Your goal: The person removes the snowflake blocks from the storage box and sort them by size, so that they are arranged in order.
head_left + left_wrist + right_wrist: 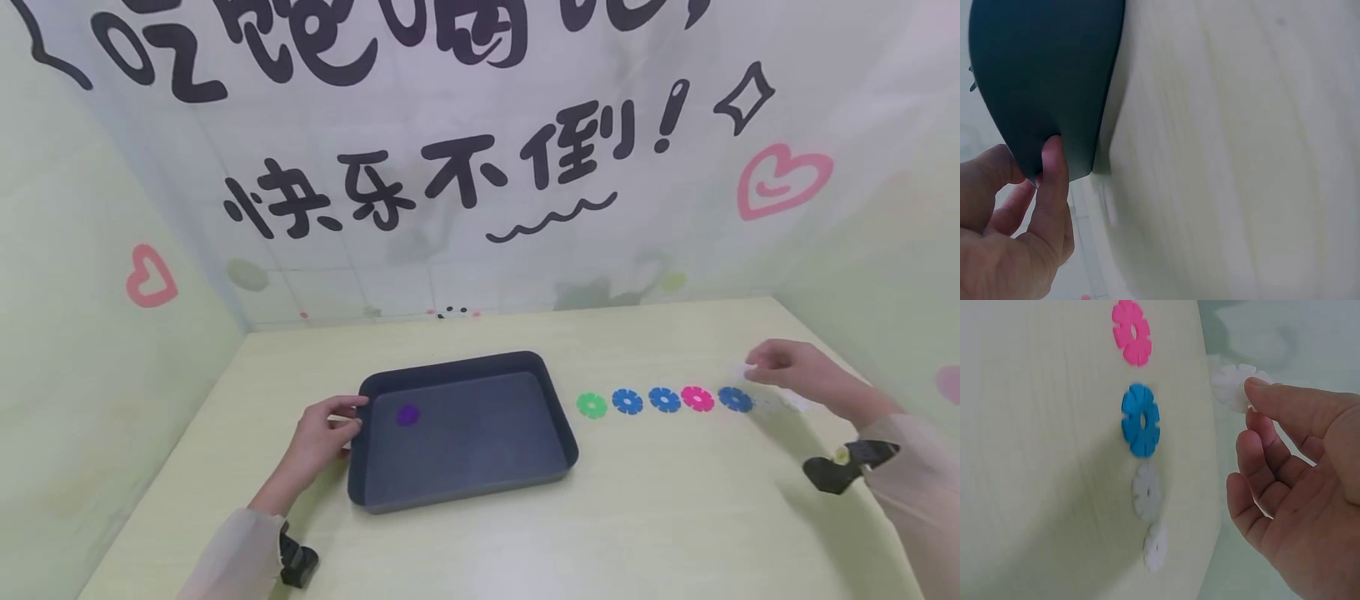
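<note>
My left hand (317,435) grips the left rim of a dark rectangular tray (472,442); in the left wrist view its fingers bend around the tray's outer wall (1054,75). Inside the tray, toward the left, lies one purple snowflake disc (407,414). Above the table at the right, my right hand (802,371) pinches a white snowflake disc (1230,387) between thumb and fingers. Below that hand runs a row of flat discs: green (592,406), two blue, pink (697,399), blue (735,400), then two whitish ones (1147,492) at the right end.
The pale table (637,517) is enclosed by a back wall (420,275) with large black lettering and by pale green side walls. Each wrist wears a black strapped device (832,473). The row of discs lies just right of the tray.
</note>
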Demonstrator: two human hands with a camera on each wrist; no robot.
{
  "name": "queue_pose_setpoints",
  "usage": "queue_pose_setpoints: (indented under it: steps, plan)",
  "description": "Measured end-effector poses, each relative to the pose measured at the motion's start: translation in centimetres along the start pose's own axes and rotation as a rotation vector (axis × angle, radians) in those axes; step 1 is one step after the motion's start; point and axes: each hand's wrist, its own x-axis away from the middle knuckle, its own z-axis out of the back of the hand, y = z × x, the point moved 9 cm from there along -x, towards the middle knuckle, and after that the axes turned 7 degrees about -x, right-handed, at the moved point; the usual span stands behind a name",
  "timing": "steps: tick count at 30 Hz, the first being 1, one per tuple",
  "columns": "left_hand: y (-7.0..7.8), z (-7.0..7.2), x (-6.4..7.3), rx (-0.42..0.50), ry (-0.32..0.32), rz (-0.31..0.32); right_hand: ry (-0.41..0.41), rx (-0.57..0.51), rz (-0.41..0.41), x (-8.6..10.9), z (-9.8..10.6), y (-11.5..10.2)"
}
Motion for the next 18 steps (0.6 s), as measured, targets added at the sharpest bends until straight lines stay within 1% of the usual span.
queue_pose_setpoints:
  steps: [2,5,9,14,18]
  plan:
    - [-0.1,0.0,0.0,0.000,0.000,0.000,0.019,-0.003,-0.006,1.1,0.8,1.1]
    - [0.0,0.1,-0.1,-0.005,0.000,-0.006,0.030,-0.013,-0.027,2.2,1.7,2.7]
    - [0.0,0.1,-0.1,-0.008,-0.001,-0.008,0.064,-0.014,-0.082,3.2,2.7,4.8]
    - [-0.1,0.1,-0.1,-0.012,0.002,-0.005,0.150,-0.046,-0.126,4.4,4.1,6.7]
    - [-0.1,0.1,0.1,-0.015,0.003,-0.002,0.222,-0.068,-0.168,5.1,4.7,8.0]
